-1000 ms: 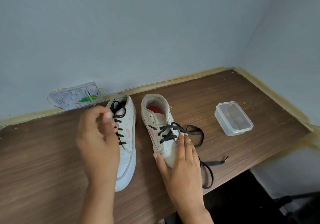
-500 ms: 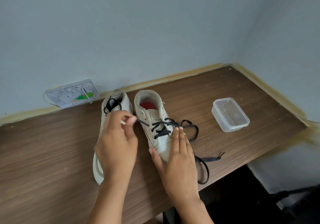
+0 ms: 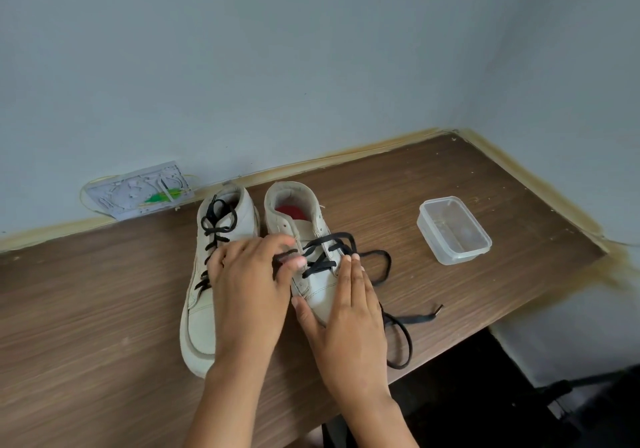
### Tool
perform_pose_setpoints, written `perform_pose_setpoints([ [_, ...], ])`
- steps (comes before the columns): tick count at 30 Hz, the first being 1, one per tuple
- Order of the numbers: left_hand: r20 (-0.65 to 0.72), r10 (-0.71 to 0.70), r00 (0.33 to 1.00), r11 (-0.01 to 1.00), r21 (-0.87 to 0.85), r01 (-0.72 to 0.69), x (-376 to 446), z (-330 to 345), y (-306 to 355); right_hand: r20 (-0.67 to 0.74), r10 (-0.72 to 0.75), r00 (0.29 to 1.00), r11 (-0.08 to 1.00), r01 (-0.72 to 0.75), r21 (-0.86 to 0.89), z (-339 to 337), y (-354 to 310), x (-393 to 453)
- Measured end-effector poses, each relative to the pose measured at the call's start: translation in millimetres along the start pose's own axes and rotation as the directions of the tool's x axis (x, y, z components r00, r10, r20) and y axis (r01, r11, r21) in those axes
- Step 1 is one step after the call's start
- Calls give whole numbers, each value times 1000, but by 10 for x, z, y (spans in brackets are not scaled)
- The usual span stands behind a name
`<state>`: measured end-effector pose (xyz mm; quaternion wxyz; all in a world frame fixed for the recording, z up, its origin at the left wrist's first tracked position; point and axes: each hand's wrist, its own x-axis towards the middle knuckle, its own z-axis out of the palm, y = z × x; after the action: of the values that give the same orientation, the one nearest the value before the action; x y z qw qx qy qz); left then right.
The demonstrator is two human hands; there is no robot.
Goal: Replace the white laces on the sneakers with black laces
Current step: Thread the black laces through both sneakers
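Presently: black lace [image 3: 325, 257], half threaded through right sneaker [image 3: 311, 267] on the wooden surface [image 3: 86, 309], loose end trailing rightward. My left hand [image 3: 249, 288] pinches it near the eyelets; my right hand [image 3: 349, 316], fingers straight, presses the toe. Left sneaker [image 3: 211, 274] alongside, laced black. Clear container [image 3: 453, 229] well apart.

Plain room corner suggested, likely home: wood-grain table [image 3: 104, 309] set against bare pale walls [image 3: 277, 49] beyond hands [image 3: 249, 295]. Wall socket plate [image 3: 138, 193] seen left of hands, clear plastic box [image 3: 453, 229] right of them.
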<state>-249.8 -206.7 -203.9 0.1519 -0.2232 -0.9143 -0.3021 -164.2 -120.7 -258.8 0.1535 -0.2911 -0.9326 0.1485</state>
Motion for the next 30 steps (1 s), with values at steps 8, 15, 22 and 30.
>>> perform_pose_setpoints([
  [8,-415,-81,906,987,-159,15,58,-145,-94,21,-43,999,999,42,32,3,32,-7],
  [15,-421,-258,870,966,-138,220,46,-219,-87,-1,-11,1000,1000,11,26,1,13,5],
  [22,-48,-3,999,999,45,6,31,28,0,-3,-24,1000,1000,24,0,8,16,17],
  [30,-497,-71,865,997,-56,50,38,-53,22,-29,10,1000,998,-12,-61,-2,-13,22],
])
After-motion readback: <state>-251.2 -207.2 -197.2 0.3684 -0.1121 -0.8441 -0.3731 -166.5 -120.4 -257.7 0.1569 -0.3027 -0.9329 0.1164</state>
